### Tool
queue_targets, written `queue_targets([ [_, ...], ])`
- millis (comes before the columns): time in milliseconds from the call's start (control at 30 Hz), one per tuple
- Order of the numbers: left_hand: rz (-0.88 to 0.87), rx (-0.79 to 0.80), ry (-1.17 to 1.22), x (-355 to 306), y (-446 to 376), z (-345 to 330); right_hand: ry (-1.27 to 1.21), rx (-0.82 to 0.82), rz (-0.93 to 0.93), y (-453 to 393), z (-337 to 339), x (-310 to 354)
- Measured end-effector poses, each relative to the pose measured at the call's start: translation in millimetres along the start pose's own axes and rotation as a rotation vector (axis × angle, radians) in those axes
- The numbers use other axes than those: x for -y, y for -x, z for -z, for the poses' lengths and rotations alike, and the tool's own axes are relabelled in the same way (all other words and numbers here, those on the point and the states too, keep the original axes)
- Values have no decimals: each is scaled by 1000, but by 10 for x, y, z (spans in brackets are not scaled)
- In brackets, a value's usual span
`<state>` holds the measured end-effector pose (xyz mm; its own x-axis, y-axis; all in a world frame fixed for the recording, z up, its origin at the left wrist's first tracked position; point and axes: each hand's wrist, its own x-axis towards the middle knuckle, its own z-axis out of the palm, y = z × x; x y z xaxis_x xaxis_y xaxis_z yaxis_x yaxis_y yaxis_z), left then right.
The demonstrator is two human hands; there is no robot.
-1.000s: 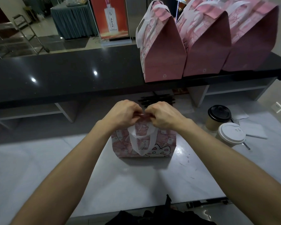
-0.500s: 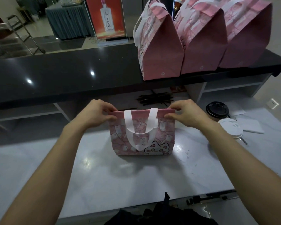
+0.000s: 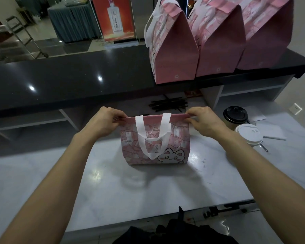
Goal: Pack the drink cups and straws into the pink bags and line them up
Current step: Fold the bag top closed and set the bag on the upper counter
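A pink bag (image 3: 176,140) with a cartoon cat and white handles stands on the pale worktop (image 3: 113,182) in front of me. My left hand (image 3: 104,123) pinches its top left corner and my right hand (image 3: 203,120) pinches its top right corner, keeping the top edge pressed flat. To the right stand a cup with a black lid (image 3: 235,116) and a cup with a white lid (image 3: 249,134). A pile of black straws (image 3: 168,104) lies behind the bag. Three pink bags (image 3: 174,50) stand in a row on the dark counter (image 3: 69,80).
White papers (image 3: 275,132) lie right of the cups, with a thin metal piece (image 3: 263,147) beside the white lid. The dark counter has shelves beneath it. A red bottle poster (image 3: 114,20) stands behind the counter. Dark clothing (image 3: 174,231) shows at the bottom edge.
My hands were together at the middle of the bag's top; they have slid apart to its two corners, flattening the top edge. The handle now hangs down the front.
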<state>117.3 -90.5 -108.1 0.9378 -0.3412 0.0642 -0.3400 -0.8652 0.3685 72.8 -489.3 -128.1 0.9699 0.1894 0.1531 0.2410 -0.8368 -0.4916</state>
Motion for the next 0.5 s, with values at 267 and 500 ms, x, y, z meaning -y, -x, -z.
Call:
queue_targets([
  [267,35,-315,-83,-218,-33,-118,50,-209,35,216,-64,113],
  [500,294,-358,186,-226,287,-396,-42,-166,129,724,-69,413],
])
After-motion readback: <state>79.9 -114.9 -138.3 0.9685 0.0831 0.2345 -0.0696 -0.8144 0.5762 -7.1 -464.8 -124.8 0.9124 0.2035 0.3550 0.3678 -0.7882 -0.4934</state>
